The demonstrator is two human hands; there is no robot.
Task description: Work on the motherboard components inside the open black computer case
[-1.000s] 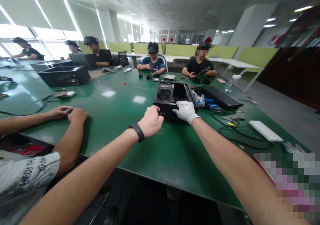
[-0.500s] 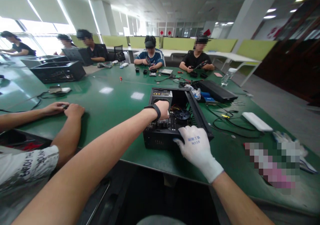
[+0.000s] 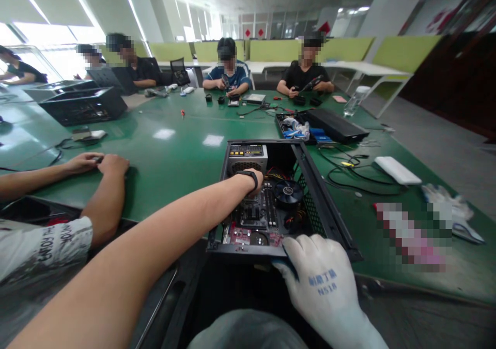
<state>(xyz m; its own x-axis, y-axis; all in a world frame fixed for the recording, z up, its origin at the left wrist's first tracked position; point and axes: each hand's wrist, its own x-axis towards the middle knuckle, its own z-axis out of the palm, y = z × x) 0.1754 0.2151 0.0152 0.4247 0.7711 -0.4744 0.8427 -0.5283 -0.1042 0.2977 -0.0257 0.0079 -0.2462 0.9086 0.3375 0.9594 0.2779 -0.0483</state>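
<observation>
A black open-topped computer case [image 3: 333,217] sits before me, its near end reaching over the table's edge. Inside are a power supply [image 3: 248,157], a round black fan [image 3: 289,191], a circuit board with slots [image 3: 253,214] and a reddish card [image 3: 259,238] near the front. My right hand [image 3: 323,276], in a white knitted glove, grips the near rim, thumb outside and fingers over the edge. My bare left hand [image 3: 256,183], with a black wristband, reaches inside just below the power supply; its fingers are hidden.
A neighbour's hands [image 3: 103,164] rest on the table to the left. At right lie black cables [image 3: 344,176], a white power bank-like block [image 3: 397,170] and spare gloves [image 3: 451,209]. Beyond stand an open black case [image 3: 337,124] and a bottle [image 3: 355,101]. Several people sit around.
The computer case has come toward me, its near end now past the table's edge. My right hand has moved back with it; my left hand now sits lower inside the case.
</observation>
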